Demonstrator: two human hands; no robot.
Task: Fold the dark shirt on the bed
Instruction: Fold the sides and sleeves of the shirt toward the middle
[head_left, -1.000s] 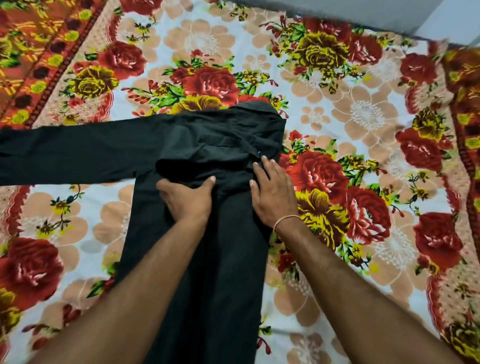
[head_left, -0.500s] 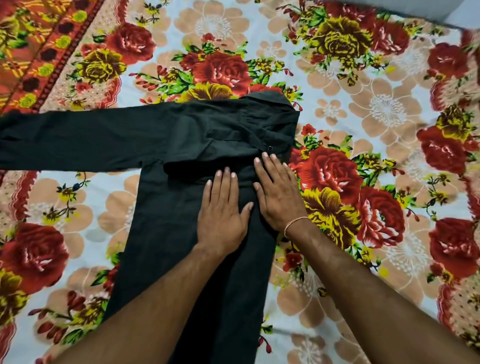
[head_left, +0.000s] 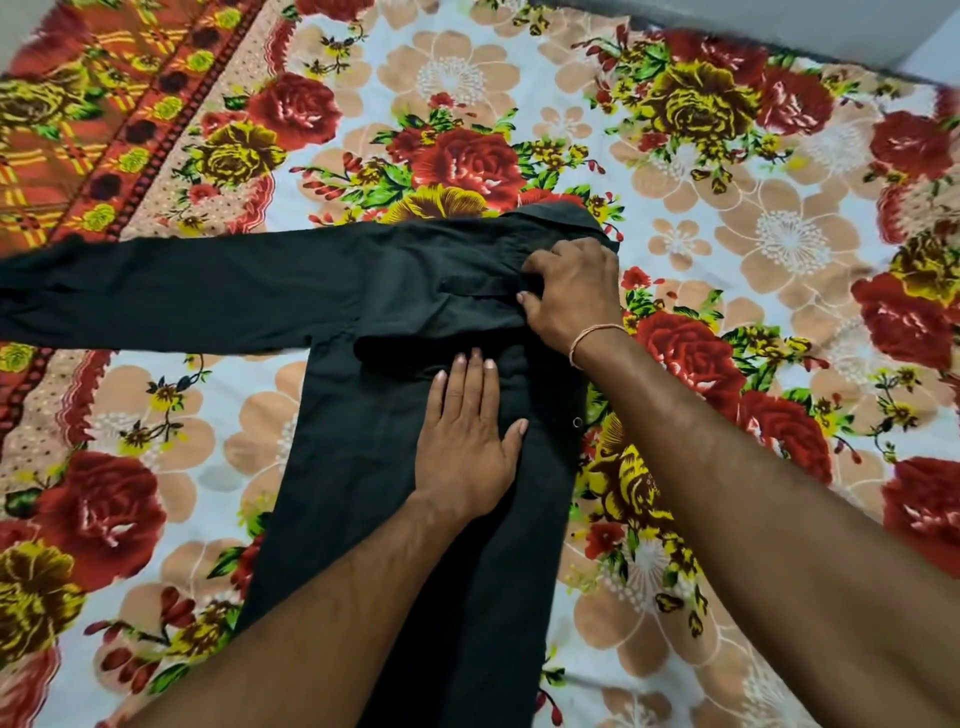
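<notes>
The dark shirt (head_left: 363, 467) lies on the bed, its body running toward me and one long sleeve (head_left: 182, 296) stretched out to the left. My left hand (head_left: 467, 431) presses flat on the middle of the shirt, fingers straight. Farther up, at the collar end, my right hand (head_left: 571, 296) has its fingers curled into the fabric and grips a fold near the shirt's right edge. A small snap (head_left: 576, 422) shows on that right edge.
The bed is covered by a floral bedsheet (head_left: 753, 234) with red and yellow roses. An orange patterned border (head_left: 78, 130) runs along the far left. A grey wall or floor strip (head_left: 831, 31) shows past the bed's far right corner.
My right hand moved up from lying flat beside the left hand to the collar area and curled onto the fabric. My left hand stayed pressed flat on the shirt.
</notes>
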